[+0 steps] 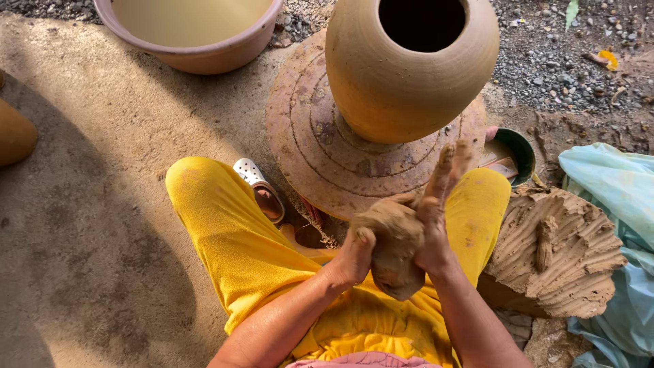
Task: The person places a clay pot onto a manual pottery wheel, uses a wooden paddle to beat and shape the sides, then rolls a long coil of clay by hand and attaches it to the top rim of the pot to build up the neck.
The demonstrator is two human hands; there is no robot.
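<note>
Head view, catalogue of what lies before you.

Item 1. Lump of clay, brown and damp, lower centre of the frame, above your lap. It sits pressed between both your hands, clear of the ground and of the wheel, likely so you can work it freely from two sides.

Item 2. Your left hand, to the left of the lump, closed against its lower left side, thumb on top. It grips the clay from beneath and beside.

Item 3. Your right hand, to the right of the lump, palm flat against it, fingers straight and pointing toward the upper part of the frame, coated in clay. It presses rather than wraps; the lump lies at the heel of the palm, the fingertips free above it.

Item 4. Clay pot, large, round, open-mouthed, upper centre, standing upright on the turning disc, within reach ahead of your knees.

Item 5. Clay block, ridged by scraping, right of the frame, just beside your right knee, a handy supply.

Item 6. Pink basin, upper left, holding cloudy water.

Item 7. Green bowl, small, right of the disc, part hidden.

Item 8. Pale blue plastic sheet, right edge, behind the block.
</note>
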